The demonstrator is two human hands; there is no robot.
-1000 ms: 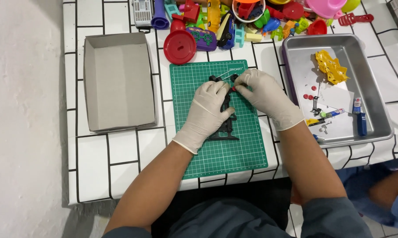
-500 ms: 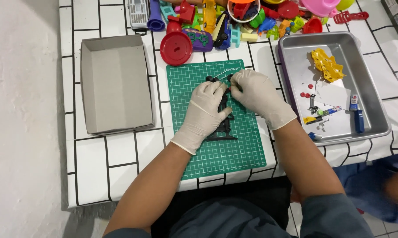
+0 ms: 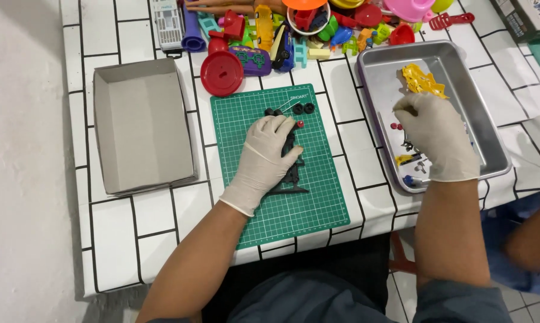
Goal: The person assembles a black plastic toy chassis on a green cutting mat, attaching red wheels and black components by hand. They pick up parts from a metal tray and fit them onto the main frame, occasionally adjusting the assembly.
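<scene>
Both hands wear white gloves. My left hand (image 3: pixel 265 157) lies flat on a black plastic toy part (image 3: pixel 292 175) in the middle of the green cutting mat (image 3: pixel 264 203), holding it down. Two small black wheels (image 3: pixel 303 108) lie on the mat just beyond the fingers, with a small red bit (image 3: pixel 300 124) beside them. My right hand (image 3: pixel 437 142) hovers palm down inside the metal tray (image 3: pixel 491 125), over small loose pieces. Whether it holds anything is hidden. A yellow plastic piece (image 3: pixel 422 81) lies in the tray past the fingers.
An open grey cardboard box (image 3: pixel 139 122) stands left of the mat. A red round lid (image 3: pixel 221 73) and a pile of colourful plastic toys (image 3: pixel 300 27) fill the far edge of the tiled table. Another person's arm (image 3: pixel 530 242) shows at the lower right.
My right hand has left the toy part on the mat and moved right into the metal tray. My left hand has stayed on the black part.
</scene>
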